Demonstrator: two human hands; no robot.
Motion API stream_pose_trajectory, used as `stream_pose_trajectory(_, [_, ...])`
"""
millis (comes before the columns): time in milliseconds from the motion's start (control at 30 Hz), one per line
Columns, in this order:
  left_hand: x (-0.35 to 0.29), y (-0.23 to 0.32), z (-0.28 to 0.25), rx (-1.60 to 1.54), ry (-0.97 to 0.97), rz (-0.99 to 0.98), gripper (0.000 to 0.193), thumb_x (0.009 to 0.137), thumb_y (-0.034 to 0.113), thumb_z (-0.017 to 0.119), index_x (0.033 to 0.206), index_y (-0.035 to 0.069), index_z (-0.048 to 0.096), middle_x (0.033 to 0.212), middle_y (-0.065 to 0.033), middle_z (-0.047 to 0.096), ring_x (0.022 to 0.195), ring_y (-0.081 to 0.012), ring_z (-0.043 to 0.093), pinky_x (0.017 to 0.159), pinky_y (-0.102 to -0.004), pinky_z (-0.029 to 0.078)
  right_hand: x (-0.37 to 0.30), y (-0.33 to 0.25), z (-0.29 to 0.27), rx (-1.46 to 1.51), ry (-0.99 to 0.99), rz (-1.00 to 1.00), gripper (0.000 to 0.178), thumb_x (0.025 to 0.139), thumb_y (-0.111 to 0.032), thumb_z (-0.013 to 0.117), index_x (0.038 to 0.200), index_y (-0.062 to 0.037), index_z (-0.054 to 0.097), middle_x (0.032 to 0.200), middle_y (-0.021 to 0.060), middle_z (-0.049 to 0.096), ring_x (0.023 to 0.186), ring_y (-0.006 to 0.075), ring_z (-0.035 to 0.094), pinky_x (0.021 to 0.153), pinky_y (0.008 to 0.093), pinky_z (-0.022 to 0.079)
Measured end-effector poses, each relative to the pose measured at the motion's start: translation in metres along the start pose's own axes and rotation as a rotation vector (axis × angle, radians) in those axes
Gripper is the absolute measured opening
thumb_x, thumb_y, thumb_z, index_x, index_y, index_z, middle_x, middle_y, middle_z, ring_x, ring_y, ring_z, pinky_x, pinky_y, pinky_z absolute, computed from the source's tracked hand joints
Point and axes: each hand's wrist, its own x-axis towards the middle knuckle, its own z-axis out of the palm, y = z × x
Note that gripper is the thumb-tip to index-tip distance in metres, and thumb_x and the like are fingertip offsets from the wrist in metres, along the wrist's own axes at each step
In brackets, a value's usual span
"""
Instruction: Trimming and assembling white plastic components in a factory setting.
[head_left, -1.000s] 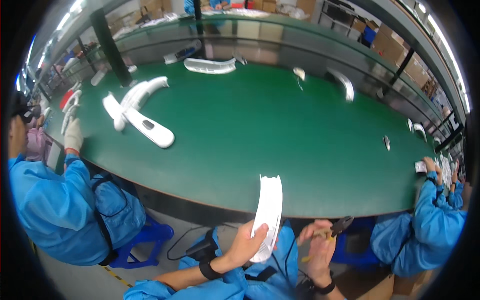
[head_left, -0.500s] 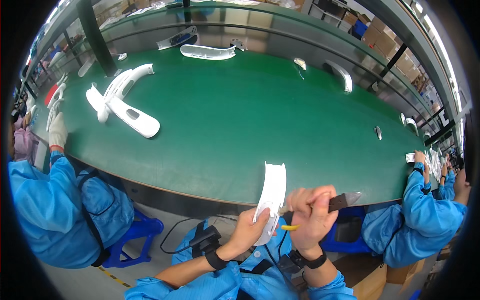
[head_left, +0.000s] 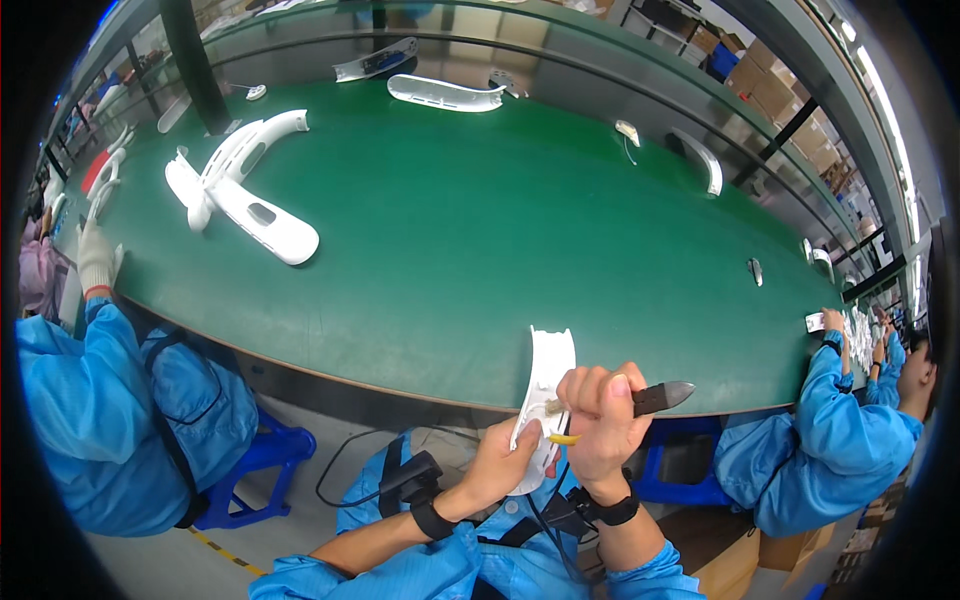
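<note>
The left hand (head_left: 497, 461) pinches a white shell (head_left: 543, 385). The right hand (head_left: 602, 420) curls tight round a dark tool (head_left: 664, 397) near the green table (head_left: 430, 270).

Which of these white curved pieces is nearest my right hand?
The white piece gripped in your left hand, close to your right hand. The overlapping white cluster at left and the long piece at the back lie away on the green table.

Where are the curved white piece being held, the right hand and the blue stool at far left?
Curved white piece (head_left: 547, 375): head view, on its upper half.
Right hand (head_left: 604, 425): head view, middle of the hand.
Blue stool (head_left: 277, 448): head view, on its seat.
</note>
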Motion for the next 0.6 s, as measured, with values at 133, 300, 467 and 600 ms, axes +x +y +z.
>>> stream_pose_trajectory(133, [0.000,0.000,-0.005,-0.014,-0.002,0.007,0.033,0.097,0.024,0.036,0.087,-0.001,0.055,0.067,-0.0035,0.058,0.056,-0.0106,0.056,0.050,-0.0235,0.043,0.004,-0.015,0.010,-0.005,0.023,-0.080,0.027,0.090,-0.019,0.040,0.069,-0.0127,0.025,0.050,-0.0031,0.022,0.047,0.0103,0.021,0.047,0.0294,0.022])
stream_pose_trajectory(300, [-0.002,0.009,-0.007,0.248,0.125,0.083,0.035,0.096,0.025,0.037,0.082,-0.001,0.056,0.065,-0.0034,0.058,0.055,-0.0096,0.057,0.049,-0.0234,0.043,-0.010,0.006,0.015,-0.053,-0.008,-0.036,0.024,0.088,-0.012,0.042,0.070,-0.0109,0.027,0.050,-0.0015,0.023,0.047,0.0108,0.022,0.047,0.0294,0.023])
stream_pose_trajectory(467, [-0.003,0.006,-0.011,0.018,0.039,0.029,0.029,0.095,0.022,0.044,0.087,-0.001,0.059,0.068,0.0046,0.053,0.063,-0.0023,0.045,0.051,-0.0210,0.038,0.002,-0.011,0.022,0.070,0.029,-0.131,0.026,0.088,-0.012,0.044,0.069,-0.0107,0.026,0.050,-0.0011,0.024,0.047,0.0107,0.022,0.047,0.0289,0.024])
stream_pose_trajectory(600, [-0.001,0.005,-0.010,0.151,0.097,0.107,0.029,0.095,0.022,0.042,0.090,-0.001,0.059,0.070,0.0037,0.055,0.065,-0.0022,0.046,0.054,-0.0211,0.040,-0.012,0.007,0.016,-0.142,-0.024,-0.053,0.026,0.089,-0.013,0.042,0.068,-0.0114,0.026,0.051,-0.0012,0.025,0.049,0.0100,0.024,0.048,0.0286,0.025])
